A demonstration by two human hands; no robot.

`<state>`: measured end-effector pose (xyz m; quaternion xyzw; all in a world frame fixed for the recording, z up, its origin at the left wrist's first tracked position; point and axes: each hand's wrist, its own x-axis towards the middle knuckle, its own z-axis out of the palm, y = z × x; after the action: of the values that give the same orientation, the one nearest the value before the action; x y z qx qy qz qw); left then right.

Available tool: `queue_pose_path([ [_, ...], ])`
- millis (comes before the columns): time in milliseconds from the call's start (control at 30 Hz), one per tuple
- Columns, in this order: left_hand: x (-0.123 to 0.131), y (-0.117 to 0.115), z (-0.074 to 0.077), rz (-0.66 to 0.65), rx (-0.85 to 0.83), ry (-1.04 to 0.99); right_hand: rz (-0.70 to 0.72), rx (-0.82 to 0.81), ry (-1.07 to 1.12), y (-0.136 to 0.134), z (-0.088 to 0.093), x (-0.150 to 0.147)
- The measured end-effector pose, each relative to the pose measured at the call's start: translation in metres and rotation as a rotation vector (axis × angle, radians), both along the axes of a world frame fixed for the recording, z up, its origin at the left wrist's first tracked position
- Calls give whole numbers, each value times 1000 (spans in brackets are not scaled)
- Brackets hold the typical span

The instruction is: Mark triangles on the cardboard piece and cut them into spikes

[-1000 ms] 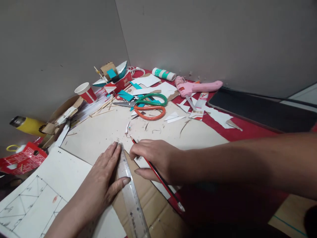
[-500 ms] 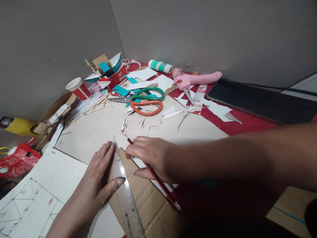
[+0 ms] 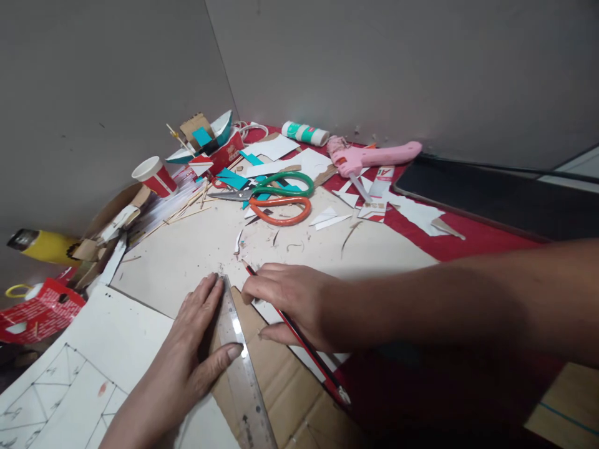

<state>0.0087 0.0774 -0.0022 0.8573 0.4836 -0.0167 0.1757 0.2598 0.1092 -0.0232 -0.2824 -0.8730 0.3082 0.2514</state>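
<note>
My left hand [image 3: 194, 346] lies flat, fingers spread, pressing a clear plastic ruler [image 3: 243, 374] down on a brown cardboard piece [image 3: 276, 380]. My right hand [image 3: 290, 299] rests just right of the ruler's far end, fingers curled on a red and black pencil [image 3: 309, 349] that runs under the palm, its point [image 3: 244, 262] sticking out beyond the fingers. A white sheet with drawn lines [image 3: 65, 386] lies to the left of my left wrist.
Green and orange scissors [image 3: 276, 196], a pink glue gun [image 3: 374, 156], a glue stick [image 3: 306, 133], a red paper cup [image 3: 154, 176], a paper boat model [image 3: 203, 138] and paper scraps crowd the far side. A dark tablet [image 3: 491, 199] lies at right on the red cloth.
Both hands keep their hold on ruler and pencil. The view shifted a little; the right hand slid slightly along the ruler's edge.
</note>
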Motion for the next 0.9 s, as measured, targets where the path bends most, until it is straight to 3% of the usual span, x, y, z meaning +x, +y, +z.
queue_pose_path([
  [500, 6, 3, 5, -24, -23, 6, 11, -61, -6, 2, 5, 0],
  [900, 8, 4, 7, -20, -37, -24, -4, -32, 43, 2, -5, 1],
])
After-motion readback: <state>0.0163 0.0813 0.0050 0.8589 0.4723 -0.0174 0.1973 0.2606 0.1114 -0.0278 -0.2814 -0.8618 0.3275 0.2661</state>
